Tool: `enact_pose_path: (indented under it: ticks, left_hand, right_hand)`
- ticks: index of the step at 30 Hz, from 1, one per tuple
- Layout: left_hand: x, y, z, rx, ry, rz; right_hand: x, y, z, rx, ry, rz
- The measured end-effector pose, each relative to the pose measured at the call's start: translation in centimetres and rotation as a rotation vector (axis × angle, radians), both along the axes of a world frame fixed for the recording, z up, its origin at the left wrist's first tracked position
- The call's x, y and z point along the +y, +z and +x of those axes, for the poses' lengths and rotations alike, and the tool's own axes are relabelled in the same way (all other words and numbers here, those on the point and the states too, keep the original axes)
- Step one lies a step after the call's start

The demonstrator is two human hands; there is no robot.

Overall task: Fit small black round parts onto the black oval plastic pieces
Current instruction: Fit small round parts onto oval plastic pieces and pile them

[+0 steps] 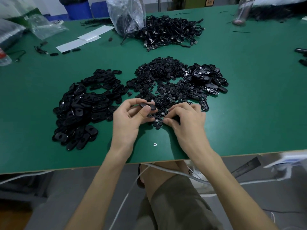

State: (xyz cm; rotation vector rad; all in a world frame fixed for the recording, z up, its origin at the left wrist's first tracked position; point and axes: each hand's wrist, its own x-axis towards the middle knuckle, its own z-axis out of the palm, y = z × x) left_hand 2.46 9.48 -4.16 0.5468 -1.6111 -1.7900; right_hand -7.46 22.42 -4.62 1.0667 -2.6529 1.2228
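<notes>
Holding one oval point(147, 106) in the left hand point(131, 121); right hand point(184, 121) digs in round parts point(159, 72), grip unclear. Big piles point(206, 77) remain.

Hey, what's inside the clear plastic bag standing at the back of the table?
The clear plastic bag holds a dark mass of black items low down, beside the cable pile. Crinkled plastic blurs them, so their kind is unclear.

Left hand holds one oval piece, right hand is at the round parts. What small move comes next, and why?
Probably the right hand should lift one round part out of the pile and carry it to the oval piece: the left hand holds that piece, and the right fingertips are among the parts.
</notes>
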Motion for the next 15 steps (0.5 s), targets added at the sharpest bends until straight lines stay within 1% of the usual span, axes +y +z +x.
enact_pose_path:
  ticks: [5, 8, 11, 15]
  left_hand:
    - [0.02, -0.17, 0.07, -0.004, -0.022, 0.004]
    - [-0.03, -0.21, 0.09, 0.022, -0.027, 0.027]
    - [-0.12, -0.25, 0.03, 0.025, -0.037, 0.036]
    - [-0.18, -0.55, -0.20, -0.052, -0.043, -0.045]
  right_hand:
    - [0.03, 0.36, -0.27, -0.057, -0.053, -0.015]
    - [0.29, 0.45, -0.19, -0.094, -0.073, -0.177]
    - [0.57, 0.54, -0.26, -0.192, -0.101, -0.301]
    - [0.65, 0.35, -0.70, -0.245, -0.112, -0.274]
